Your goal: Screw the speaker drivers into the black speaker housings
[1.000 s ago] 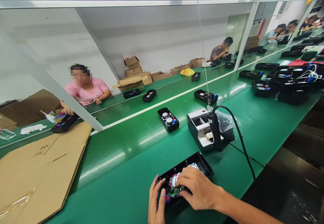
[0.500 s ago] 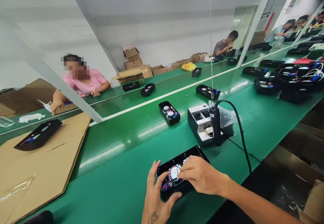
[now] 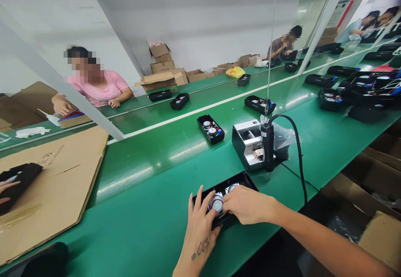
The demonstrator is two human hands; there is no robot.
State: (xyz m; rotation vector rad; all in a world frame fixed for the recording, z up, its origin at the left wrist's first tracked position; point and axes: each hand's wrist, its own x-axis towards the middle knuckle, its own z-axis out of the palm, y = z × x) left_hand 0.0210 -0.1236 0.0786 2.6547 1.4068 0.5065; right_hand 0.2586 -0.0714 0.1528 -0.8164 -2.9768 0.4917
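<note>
left grip [image 3: 199, 215] and right grip [image 3: 247, 205] stay spread on the round speakers [image 3: 216, 204] in the black case [image 3: 241, 179]; cannot tell if they clamp.

legible text: none can be made out in this view.
cardboard sheet [image 3: 52, 156]: dark printed characters at about 10 o'clock from the hands, too faint and small to read.
black housing [image 3: 241, 181]: small mark near its far edge at 12 o'clock from the hands, too small to read.
tattoo [image 3: 200, 247] on the left forearm: dark marks at 6 o'clock from the hands; cannot tell whether they are letters.
wall panel [image 3: 336, 16]: pale board with a red strip at about 2 o'clock, far off; any writing is too small to read.
</note>
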